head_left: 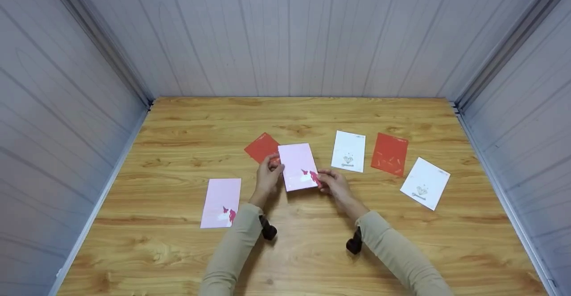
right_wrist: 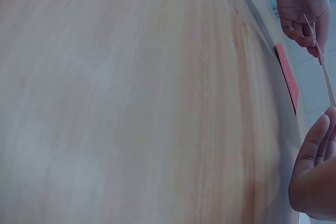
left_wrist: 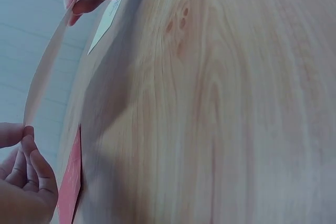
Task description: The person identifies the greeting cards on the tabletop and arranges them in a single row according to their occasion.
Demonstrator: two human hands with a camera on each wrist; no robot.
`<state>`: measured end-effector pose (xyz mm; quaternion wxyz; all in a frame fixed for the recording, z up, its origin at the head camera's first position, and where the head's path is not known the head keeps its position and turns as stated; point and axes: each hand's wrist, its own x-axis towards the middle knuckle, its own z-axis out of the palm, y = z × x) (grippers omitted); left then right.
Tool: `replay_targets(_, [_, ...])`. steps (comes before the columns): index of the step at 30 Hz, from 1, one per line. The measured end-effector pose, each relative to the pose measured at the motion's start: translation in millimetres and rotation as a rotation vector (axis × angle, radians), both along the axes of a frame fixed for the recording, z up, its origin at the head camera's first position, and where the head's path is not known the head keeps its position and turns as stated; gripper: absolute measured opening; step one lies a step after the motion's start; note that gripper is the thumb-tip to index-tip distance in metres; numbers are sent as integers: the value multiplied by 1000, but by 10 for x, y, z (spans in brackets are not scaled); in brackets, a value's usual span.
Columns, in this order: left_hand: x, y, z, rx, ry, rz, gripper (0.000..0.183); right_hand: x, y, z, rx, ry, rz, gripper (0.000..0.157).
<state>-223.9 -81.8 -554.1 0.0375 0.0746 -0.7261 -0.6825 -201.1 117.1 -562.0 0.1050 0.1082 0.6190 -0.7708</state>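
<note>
A pink card (head_left: 296,158) with a unicorn-like print near its lower right corner is held above the table by both hands. My left hand (head_left: 266,178) pinches its left edge between thumb and fingers; my right hand (head_left: 335,184) pinches the lower right edge. In the left wrist view the card (left_wrist: 46,69) appears almost edge-on and slightly bowed between the hands. The right wrist view catches the card (right_wrist: 326,74) as a thin sliver with two edges parted near the left hand. Behind it on the table lies a red card (head_left: 261,145), partly covered by the left hand and the pink card.
On the left lies a second pink card (head_left: 221,202), its corner by the left sleeve. To the right lie a white card (head_left: 349,146), another red card (head_left: 390,153) and a tilted white card (head_left: 426,182). Pale panel walls (head_left: 285,37) enclose the wooden table (head_left: 156,251).
</note>
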Motion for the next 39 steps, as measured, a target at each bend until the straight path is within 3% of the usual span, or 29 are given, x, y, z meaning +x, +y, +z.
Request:
replay_targets(5, [37, -7, 12, 40, -33, -23, 31, -16, -20, 11, 37, 0, -1, 26])
replay_targets(9, [84, -29, 26, 12, -38, -42, 31, -40, -42, 29, 42, -14, -3, 27])
replay_targets(14, [151, -77, 32, -71, 6, -71, 31, -69, -71, 52, 28, -31, -8, 24])
replay_targets(17, [186, -108, 27, -85, 36, -95, 32, -84, -93, 55, 42, 4, -12, 23])
replay_targets(22, [224, -166, 14, -68, 94, -131, 31, -91, -128, 53, 68, 62, -7, 25])
replay_targets(26, [308, -210, 126, -43, 122, -152, 31, -52, -157, 115, 72, 77, 20, 31])
replay_targets(29, [339, -251, 124, -45, 101, -151, 32, -30, -184, 113, 60, 84, 40, 33])
replay_targets(32, [322, -306, 12, -65, 93, -135, 32, -14, -228, 69, 56, 94, 43, 32])
replay_targets(34, [344, -331, 10, -86, 90, -123, 31, -22, -245, -17, 26, 132, 53, 31])
replay_targets(39, [391, -395, -2, -134, 39, -101, 31, 4, -306, -23, 48, 174, 66, 30])
